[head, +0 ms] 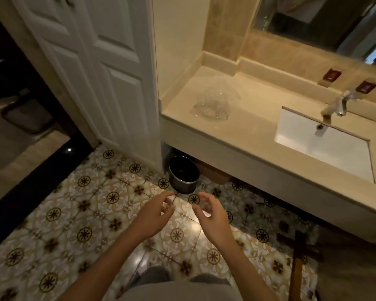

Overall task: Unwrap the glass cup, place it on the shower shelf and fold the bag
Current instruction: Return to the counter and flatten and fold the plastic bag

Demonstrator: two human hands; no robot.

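Note:
A glass cup wrapped in a clear, crinkled plastic bag [214, 103] stands on the left end of the beige vanity counter [237, 131]. My left hand [155, 216] and my right hand [212, 216] hover side by side over the patterned floor, well below and in front of the counter. Both hold nothing, with fingers loosely curled and apart. No shower shelf is in view.
A white sink [326, 146] with a chrome tap [336, 105] sits in the counter at right. A dark round bin [183, 174] stands under the counter's left end. A white panelled door [100, 72] stands open at left. A wooden cross-shaped frame [300, 253] lies at lower right.

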